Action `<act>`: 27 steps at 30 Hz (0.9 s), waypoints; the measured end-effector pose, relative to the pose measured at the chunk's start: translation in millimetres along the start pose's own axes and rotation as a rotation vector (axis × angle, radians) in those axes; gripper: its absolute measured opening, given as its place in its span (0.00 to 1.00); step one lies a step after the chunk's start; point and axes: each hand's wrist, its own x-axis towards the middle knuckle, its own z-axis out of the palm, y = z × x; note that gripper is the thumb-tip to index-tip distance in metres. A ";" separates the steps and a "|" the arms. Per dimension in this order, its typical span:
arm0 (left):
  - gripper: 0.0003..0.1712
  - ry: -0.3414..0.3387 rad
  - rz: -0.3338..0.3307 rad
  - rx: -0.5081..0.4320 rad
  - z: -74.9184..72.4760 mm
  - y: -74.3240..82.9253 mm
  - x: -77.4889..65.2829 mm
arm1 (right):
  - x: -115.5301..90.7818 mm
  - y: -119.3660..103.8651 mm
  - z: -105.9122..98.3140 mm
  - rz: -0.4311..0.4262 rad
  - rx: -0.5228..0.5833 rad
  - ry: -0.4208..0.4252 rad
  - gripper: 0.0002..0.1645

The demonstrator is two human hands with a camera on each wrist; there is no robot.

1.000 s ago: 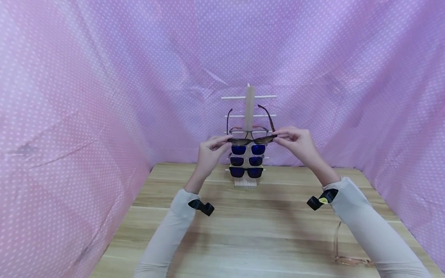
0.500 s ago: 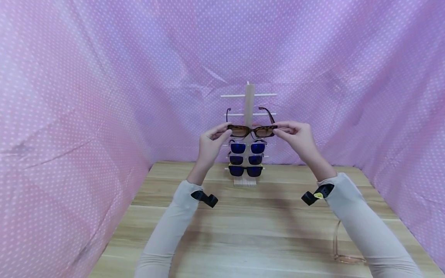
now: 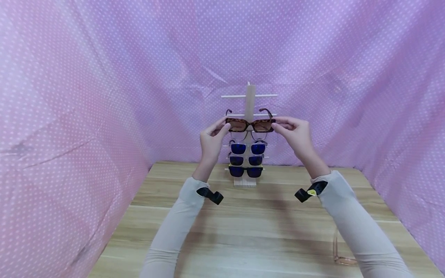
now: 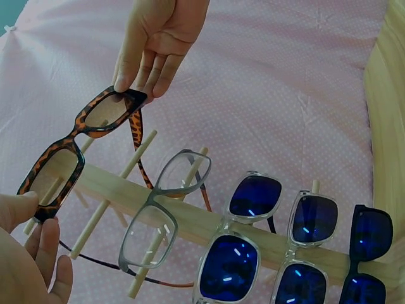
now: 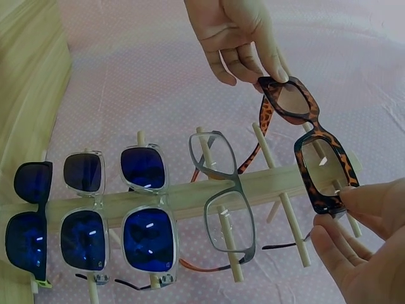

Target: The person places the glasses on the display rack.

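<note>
Tortoiseshell sunglasses (image 3: pixel 250 124) with brown lenses face me in front of a wooden glasses stand (image 3: pixel 250 102), their temples pointing back toward it. My left hand (image 3: pixel 213 141) pinches the left end of the frame between thumb and fingers. At the opposite end, my right hand (image 3: pixel 297 137) grips the other corner the same way. Just below sit grey clear-lens eyeglasses (image 5: pixel 247 209) on the stand. In the head view the temple tips overlap the second peg (image 3: pixel 236 115) from the top. Part of each end piece is hidden by my fingertips.
Lower on the stand hang two clear-framed sunglasses with blue lenses (image 4: pixel 229 266) and a black-framed pair (image 3: pixel 245 171). The top peg (image 3: pixel 265 95) bears no glasses. Pinkish eyeglasses (image 3: pixel 335 249) lie on the wooden table (image 3: pixel 243 247) near my right forearm. Pink dotted cloth (image 3: pixel 222 46) surrounds the table.
Both hands have raised the tortoiseshell sunglasses from over the grey pair toward the second peg. The frame has turned from nearly edge-on to front-facing, and the forearms have drawn slightly inward.
</note>
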 end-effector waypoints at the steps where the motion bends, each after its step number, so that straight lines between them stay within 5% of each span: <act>1: 0.17 0.009 0.002 0.000 0.4 0.1 0.8 | 0.6 0.0 0.8 -0.001 0.005 0.003 0.19; 27: 0.16 0.002 -0.003 0.086 1.4 -0.2 15.9 | 16.5 3.2 8.1 -0.041 0.016 0.090 0.16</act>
